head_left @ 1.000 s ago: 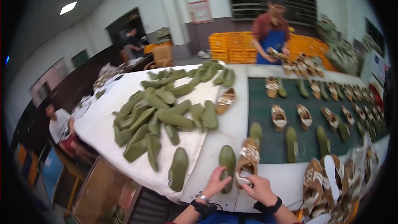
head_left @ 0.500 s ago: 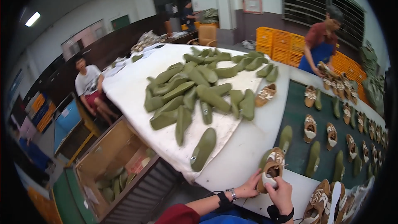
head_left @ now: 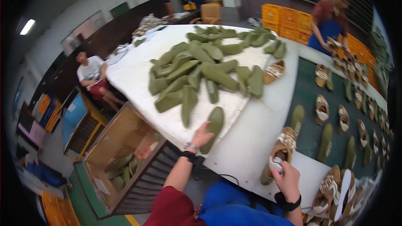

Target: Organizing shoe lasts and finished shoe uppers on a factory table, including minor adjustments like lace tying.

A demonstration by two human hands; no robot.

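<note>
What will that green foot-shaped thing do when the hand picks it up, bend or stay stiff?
The green shoe last under the left hand probably stays stiff: the piled ones keep their shape. It looks solid, so likely weighty. Its rounded surface might slip or rock.

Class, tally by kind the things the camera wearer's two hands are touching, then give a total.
Green shoe last, under the left hand: 1
Tan shoe, held by the right hand: 1
Total: 2
</note>
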